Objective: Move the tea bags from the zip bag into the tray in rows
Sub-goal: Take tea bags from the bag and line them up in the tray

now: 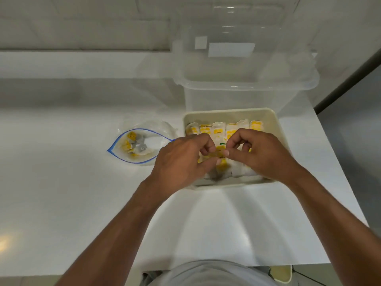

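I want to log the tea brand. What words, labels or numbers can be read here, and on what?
No text is readable.
Yellow tags on the tea bags in the tray: print too blurred.
White stickers on the clear bin: blank or too faint to tell.

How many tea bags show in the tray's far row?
6 tea bags, side by side along the tray's far wall; the left hand and right hand may hide nearer ones.

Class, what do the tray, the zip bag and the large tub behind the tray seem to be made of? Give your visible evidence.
Tray: likely opaque cream plastic, smooth moulded rim. Zip bag: thin clear plastic film, crinkled, tea bags showing through, blue seal. Tub: rigid translucent plastic, glossy highlights on its rim.
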